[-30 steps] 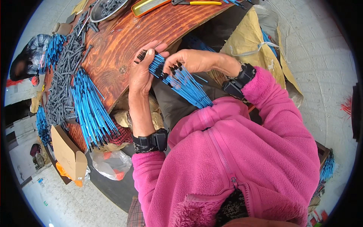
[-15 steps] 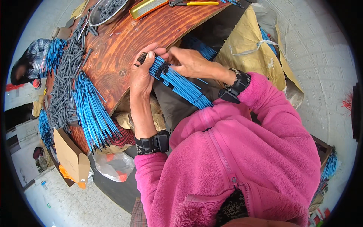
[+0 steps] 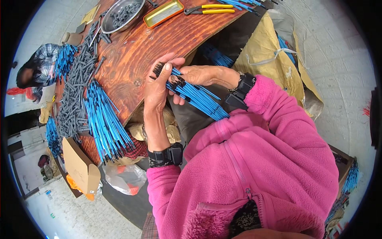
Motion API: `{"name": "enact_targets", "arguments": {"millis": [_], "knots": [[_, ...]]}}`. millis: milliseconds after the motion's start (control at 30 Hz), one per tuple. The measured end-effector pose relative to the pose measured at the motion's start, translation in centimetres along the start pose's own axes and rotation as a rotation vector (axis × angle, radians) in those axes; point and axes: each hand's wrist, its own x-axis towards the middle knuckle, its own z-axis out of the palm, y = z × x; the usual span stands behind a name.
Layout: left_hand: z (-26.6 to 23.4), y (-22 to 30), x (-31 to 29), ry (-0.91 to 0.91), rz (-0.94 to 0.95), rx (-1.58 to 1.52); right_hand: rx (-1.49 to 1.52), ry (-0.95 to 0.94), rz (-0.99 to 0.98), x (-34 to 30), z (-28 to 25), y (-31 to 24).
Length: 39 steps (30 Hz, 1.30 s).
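Observation:
A bundle of thin blue rods [image 3: 203,101] with black tips and black fittings lies slanted across my lap. My left hand [image 3: 161,81] is wrapped round its upper end, the thumb pressed along the black tips. From the right, my right hand [image 3: 195,75] closes on the rods just below, around the black fittings; its fingertips are partly hidden behind the bundle. On the table to the left, a fanned bunch of similar blue rods [image 3: 105,123] hangs over the edge. Beside it is a long heap of grey plugs [image 3: 75,87].
On the wooden table [image 3: 131,59] stand a metal bowl [image 3: 106,26] of grey plugs, an orange-rimmed tin [image 3: 149,22] and yellow-handled pliers [image 3: 215,11]. A yellow sack [image 3: 258,55] is at right. A cardboard box [image 3: 81,163] and plastic bag [image 3: 125,179] sit left. Another person [image 3: 39,67] is at far left.
My right hand has shifted down along the bundle, its fingers now reaching around underneath. The left hand keeps its hold. The whole view has moved slightly, so the table appears lower and further right.

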Motion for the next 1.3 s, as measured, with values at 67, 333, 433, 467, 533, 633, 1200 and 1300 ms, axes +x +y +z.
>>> {"name": "enact_targets", "arguments": {"millis": [67, 333, 433, 467, 533, 633, 1200, 1300], "knots": [[0.1, 0.1, -0.1, -0.009, 0.004, 0.011, 0.016, -0.096, -0.024, 0.3, -0.5, 0.3], [0.5, -0.6, 0.0, 0.03, 0.009, -0.02, 0.093, -0.101, -0.049, 0.7, -0.6, 0.6], [0.5, -0.8, 0.1, 0.022, 0.067, -0.009, 0.052, -0.035, -0.04, 0.6, 0.0, -0.2], [0.5, -0.9, 0.3, 0.02, 0.066, -0.01, 0.032, 0.002, -0.035, 0.5, 0.2, -0.4], [0.4, -1.1, 0.5, 0.013, 0.071, -0.033, 0.064, 0.006, -0.064, 0.6, 0.2, -0.2], [0.4, -1.2, 0.5, 0.025, 0.061, -0.04, 0.127, 0.008, -0.123, 0.9, 0.1, 0.3], [0.6, -1.5, -0.4, 0.128, -0.016, -0.034, 0.064, 0.025, -0.133, 1.3, 0.2, 1.0], [0.5, -1.5, -0.4, 0.131, -0.041, -0.05, 0.055, 0.021, -0.127, 1.3, 0.3, 0.9]]}}
